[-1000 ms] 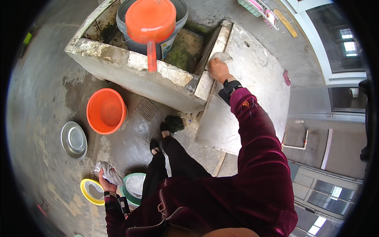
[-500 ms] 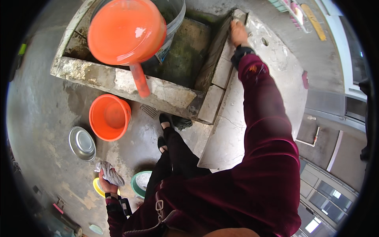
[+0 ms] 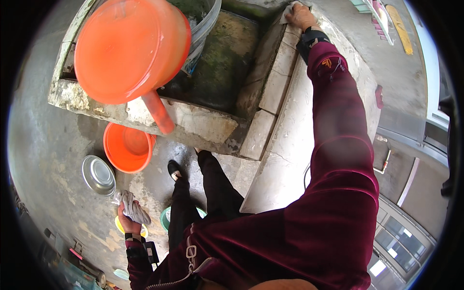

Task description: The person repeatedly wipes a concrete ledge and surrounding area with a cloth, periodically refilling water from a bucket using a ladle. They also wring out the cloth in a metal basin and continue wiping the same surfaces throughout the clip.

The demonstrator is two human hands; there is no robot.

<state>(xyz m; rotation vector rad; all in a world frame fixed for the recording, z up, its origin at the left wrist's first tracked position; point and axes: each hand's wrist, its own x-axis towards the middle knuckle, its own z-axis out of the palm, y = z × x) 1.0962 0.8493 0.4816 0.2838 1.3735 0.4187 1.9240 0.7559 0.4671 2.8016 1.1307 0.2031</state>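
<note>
My left hand [image 3: 129,223] is closed round a bunched grey cloth [image 3: 134,208], held low at the left above a yellow basin [image 3: 144,231]. My right arm stretches far forward. At the end of it my right hand [image 3: 302,18] presses down on the far corner of the concrete sink's right wall [image 3: 276,89], fingers bent. Something pale and cloth-like [image 3: 289,9] shows under the fingertips; I cannot make out clearly what it is. A large orange plastic dipper [image 3: 130,48] stands upside down over the sink, its handle toward me; what holds it up is hidden.
A clear plastic tub [image 3: 205,36] stands in the mossy sink behind the dipper. On the wet floor are an orange bucket [image 3: 128,147], a metal basin [image 3: 99,175] and a green basin [image 3: 166,218] partly behind my leg. A pale slab [image 3: 280,179] adjoins the sink at right.
My right hand has slid farther forward along the wall top to its far corner. My feet have shifted, one stepping left. The left hand still holds the grey cloth, nearly unmoved.
</note>
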